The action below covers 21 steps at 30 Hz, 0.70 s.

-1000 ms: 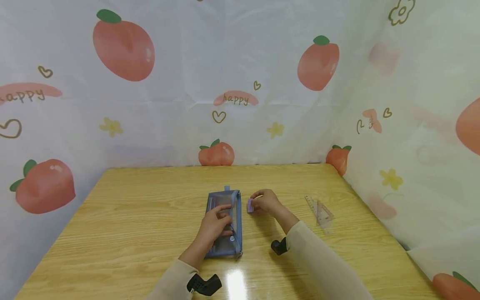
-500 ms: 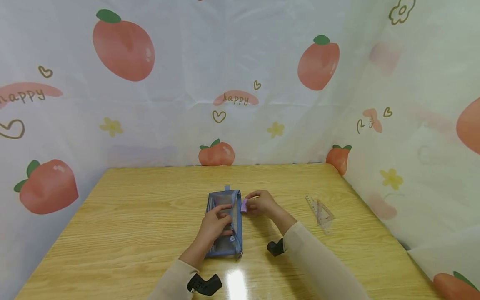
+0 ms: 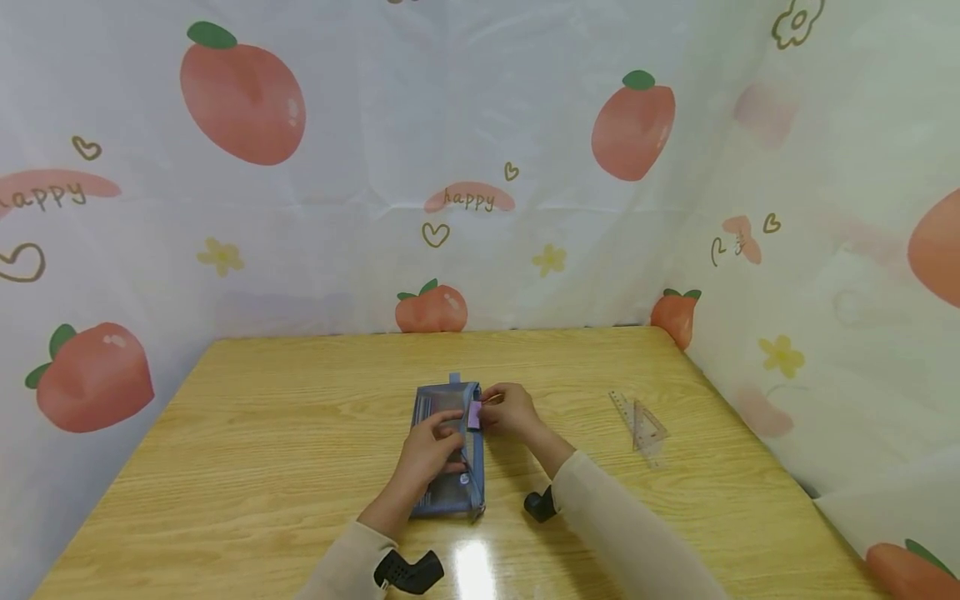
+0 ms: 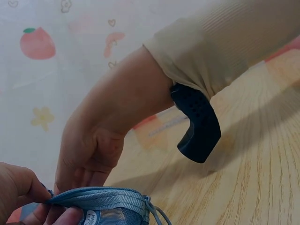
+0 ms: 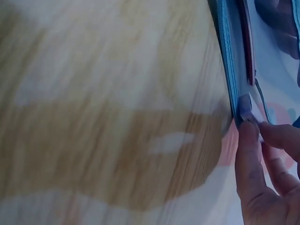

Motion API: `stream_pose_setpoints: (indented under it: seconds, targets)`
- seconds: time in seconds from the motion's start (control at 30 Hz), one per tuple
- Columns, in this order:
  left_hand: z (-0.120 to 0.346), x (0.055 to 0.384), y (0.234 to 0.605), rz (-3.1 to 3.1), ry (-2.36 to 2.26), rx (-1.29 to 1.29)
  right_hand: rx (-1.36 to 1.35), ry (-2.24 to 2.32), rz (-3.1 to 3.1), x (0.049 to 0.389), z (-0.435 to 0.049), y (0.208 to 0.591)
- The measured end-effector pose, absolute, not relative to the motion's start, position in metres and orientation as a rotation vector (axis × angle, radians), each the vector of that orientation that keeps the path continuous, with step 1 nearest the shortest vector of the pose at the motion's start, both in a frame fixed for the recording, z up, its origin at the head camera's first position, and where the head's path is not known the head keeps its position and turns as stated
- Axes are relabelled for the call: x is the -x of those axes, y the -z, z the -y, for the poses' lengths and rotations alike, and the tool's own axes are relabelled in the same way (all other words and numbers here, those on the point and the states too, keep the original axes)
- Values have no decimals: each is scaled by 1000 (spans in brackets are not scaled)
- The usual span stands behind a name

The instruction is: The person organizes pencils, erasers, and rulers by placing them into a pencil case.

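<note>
A blue mesh pencil case (image 3: 442, 492) lies on the table with its zipped side to the right and its mouth parted. My left hand (image 3: 429, 450) lies over it and pinches the edge of the opening, as the left wrist view shows at the case's zip edge (image 4: 108, 194). Between thumb and fingertips, my right hand (image 3: 512, 411) holds a small purple eraser (image 3: 475, 415) at that opening. In the right wrist view the eraser (image 5: 250, 108) sits just inside the zip edge, near a dark red slim stick (image 5: 247, 42) within the case.
Clear plastic rulers, among them a set square (image 3: 649, 427), lie on the wooden table (image 3: 262, 433) to the right. A fruit-print sheet (image 3: 337, 183) hangs behind the table and along its right side. Each wrist bears a black camera mount (image 3: 411, 571).
My right hand has moved left with the eraser, from the table beside the pencil case to its opening. The left hand has kept its place on the case.
</note>
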State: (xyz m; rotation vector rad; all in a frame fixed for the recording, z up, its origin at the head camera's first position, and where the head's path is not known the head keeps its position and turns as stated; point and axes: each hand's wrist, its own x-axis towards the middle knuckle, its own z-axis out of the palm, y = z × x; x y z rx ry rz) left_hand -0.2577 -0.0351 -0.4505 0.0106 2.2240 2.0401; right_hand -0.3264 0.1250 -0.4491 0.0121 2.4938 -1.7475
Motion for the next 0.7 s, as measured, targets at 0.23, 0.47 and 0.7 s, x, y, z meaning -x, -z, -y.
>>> stream_pose_setpoints:
  seconds: [0.23,0.47,0.7]
  targets:
    - [36,258,450,-2231,-2026,-9,82,1681,-2587,323,-118,452]
    - [36,259,451,-2240,-2024,-11,118,1655,-2620,319,-116,451]
    - [36,259,451,-2238,-2030,-4,71,1662,-2618,321,-144,450]
